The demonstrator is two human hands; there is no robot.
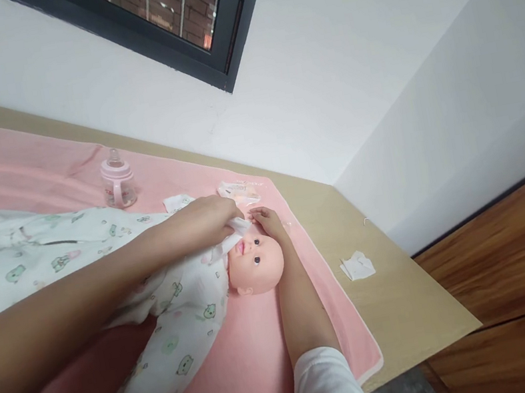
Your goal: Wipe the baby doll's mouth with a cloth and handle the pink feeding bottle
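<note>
A baby doll lies on its back in white printed clothes (175, 307), its bare head (265, 267) towards the right. My left hand (210, 219) reaches across its chest, fingers closed on a white tissue (239, 228) that touches the doll's face by the mouth. My right forearm runs behind the head. Beyond the doll's cheek, my right hand (268, 221) has its fingers bent and slightly apart, close to the tissue; I see nothing held in it. Part of the left fingers is hidden behind the back of that hand.
A pink-lidded baby bottle (118, 181) stands on the pink mat (255, 360). Near the hands lie a clear plastic packet (240, 192) and another white piece (177, 203). A crumpled tissue (357, 266) rests on the tan table (395, 315). A wall and dark-framed window (223, 61) border the far side.
</note>
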